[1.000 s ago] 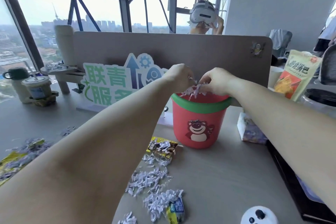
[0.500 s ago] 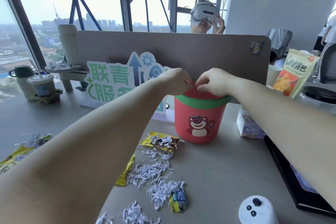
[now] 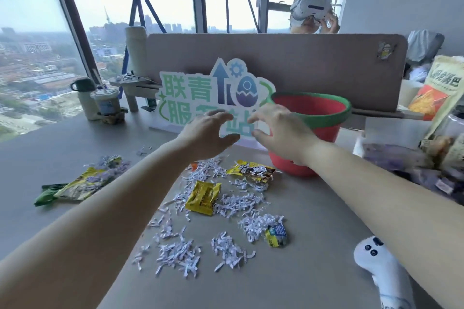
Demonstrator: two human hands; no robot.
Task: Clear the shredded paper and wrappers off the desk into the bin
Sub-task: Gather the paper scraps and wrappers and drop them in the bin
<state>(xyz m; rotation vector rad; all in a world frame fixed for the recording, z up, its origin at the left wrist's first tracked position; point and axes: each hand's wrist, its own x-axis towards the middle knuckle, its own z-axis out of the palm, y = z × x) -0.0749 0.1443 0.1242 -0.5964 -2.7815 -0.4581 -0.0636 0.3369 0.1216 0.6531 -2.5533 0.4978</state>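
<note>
White shredded paper (image 3: pixel 233 211) and yellow wrappers (image 3: pixel 203 197) litter the surface (image 3: pixel 288 271).
We hold our left hand (image 3: pixel 206 133) and right hand (image 3: pixel 281 133) empty, each grip released, beside the red bin (image 3: pixel 324 130).

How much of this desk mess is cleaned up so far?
Little shows as done; the red bin's contents can't be seen. Both the left hand and right hand are open and empty. Still left: shredded paper, a yellow wrapper, a crumpled wrapper and a green packet.
</note>
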